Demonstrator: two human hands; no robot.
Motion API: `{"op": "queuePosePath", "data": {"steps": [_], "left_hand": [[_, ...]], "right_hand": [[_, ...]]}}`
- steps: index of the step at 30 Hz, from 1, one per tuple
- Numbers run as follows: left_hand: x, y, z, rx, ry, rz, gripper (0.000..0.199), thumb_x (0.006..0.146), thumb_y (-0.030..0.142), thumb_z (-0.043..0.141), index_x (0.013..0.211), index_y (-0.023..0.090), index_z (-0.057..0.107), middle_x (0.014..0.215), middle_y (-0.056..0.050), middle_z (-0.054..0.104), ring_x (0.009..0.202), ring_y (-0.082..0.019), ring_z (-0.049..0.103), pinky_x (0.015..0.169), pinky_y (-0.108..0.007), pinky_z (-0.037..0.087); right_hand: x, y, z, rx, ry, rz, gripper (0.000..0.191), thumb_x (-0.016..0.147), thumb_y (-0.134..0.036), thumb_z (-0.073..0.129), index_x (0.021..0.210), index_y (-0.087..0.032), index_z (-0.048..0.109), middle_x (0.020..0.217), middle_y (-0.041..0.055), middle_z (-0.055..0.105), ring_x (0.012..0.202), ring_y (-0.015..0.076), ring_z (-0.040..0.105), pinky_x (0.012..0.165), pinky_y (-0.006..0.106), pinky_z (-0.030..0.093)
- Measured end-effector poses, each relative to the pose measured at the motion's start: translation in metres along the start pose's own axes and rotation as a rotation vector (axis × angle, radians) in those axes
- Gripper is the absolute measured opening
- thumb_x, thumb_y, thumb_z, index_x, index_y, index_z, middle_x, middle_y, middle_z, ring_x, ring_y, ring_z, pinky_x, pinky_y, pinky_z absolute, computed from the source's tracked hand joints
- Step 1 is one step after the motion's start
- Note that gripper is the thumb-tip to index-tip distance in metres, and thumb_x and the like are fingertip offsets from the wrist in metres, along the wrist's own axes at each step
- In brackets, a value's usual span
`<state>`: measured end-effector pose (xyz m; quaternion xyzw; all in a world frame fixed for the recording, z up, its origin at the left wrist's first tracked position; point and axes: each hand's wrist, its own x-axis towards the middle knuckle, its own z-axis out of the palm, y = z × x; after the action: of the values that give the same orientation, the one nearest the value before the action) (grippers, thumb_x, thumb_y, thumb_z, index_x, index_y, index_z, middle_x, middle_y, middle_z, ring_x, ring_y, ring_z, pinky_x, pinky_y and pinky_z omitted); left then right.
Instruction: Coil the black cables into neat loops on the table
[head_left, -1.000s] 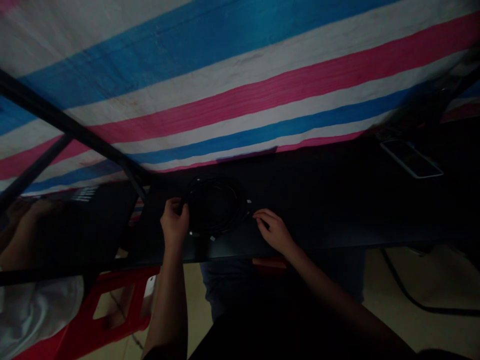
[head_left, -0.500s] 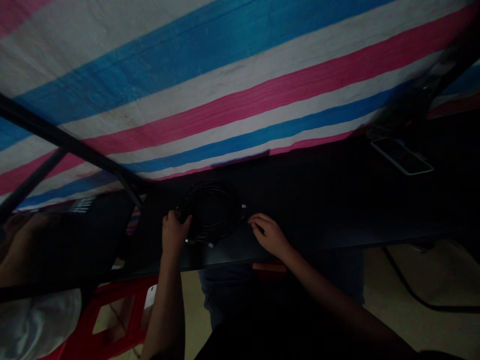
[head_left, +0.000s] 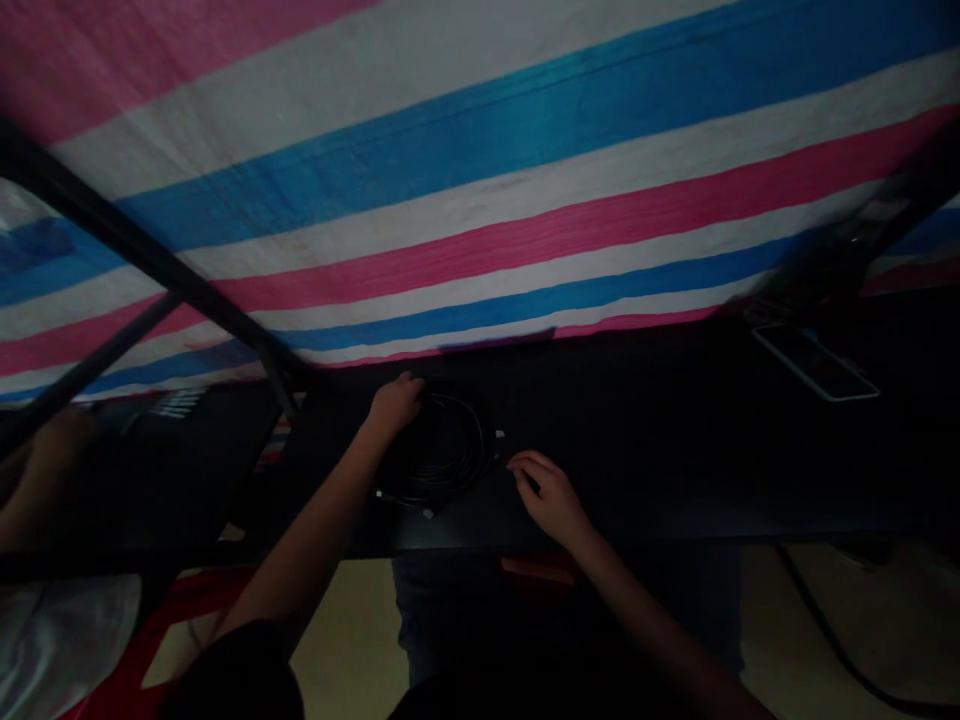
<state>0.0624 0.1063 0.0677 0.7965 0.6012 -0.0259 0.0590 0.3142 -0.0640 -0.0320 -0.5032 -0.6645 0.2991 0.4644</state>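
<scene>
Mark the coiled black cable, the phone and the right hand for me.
Coiled black cable [head_left: 474, 440]: head view, on the strands at the ring's right side.
Phone [head_left: 815, 362]: head view, on the middle of its dark face.
Right hand [head_left: 551, 497]: head view, on the back of the hand.

"What's on your feed?"
"Dim light, and I'm looking at a striped sheet [head_left: 480, 240] across the back, blue, pink and white."
"Furniture?"
"Black table [head_left: 637, 450] running below it, dark frame [head_left: 142, 248] slanting at the left, red stool [head_left: 132, 655] lower left, and I see pale yellowish floor [head_left: 345, 640] underneath."
</scene>
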Motion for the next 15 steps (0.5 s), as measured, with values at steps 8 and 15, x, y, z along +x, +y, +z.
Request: {"op": "queuePosePath", "data": {"steps": [8, 15], "left_hand": [[-0.043, -0.003, -0.087, -0.345, -0.127, 0.194, 0.023, 0.083, 0.014, 0.062, 0.098, 0.025, 0.077, 0.094, -0.003, 0.075, 0.085, -0.020, 0.069, 0.081, -0.029, 0.053], [-0.091, 0.008, -0.156, -0.538, -0.180, -0.006, 0.023, 0.073, 0.021, 0.079, 0.095, 0.015, 0.077, 0.080, -0.002, 0.070, 0.064, -0.014, 0.061, 0.054, -0.018, 0.044]], "right_hand": [[0.000, -0.001, -0.001, -0.008, -0.025, 0.014, 0.021, 0.095, -0.015, 0.050, 0.097, -0.021, 0.070, 0.100, 0.0091, 0.070, 0.095, 0.0224, 0.068, 0.087, 0.039, 0.056], [0.000, -0.003, -0.004, -0.007, -0.052, 0.015, 0.020, 0.095, -0.016, 0.051, 0.096, -0.021, 0.071, 0.100, 0.0093, 0.070, 0.096, 0.0233, 0.067, 0.087, 0.039, 0.055]]}}
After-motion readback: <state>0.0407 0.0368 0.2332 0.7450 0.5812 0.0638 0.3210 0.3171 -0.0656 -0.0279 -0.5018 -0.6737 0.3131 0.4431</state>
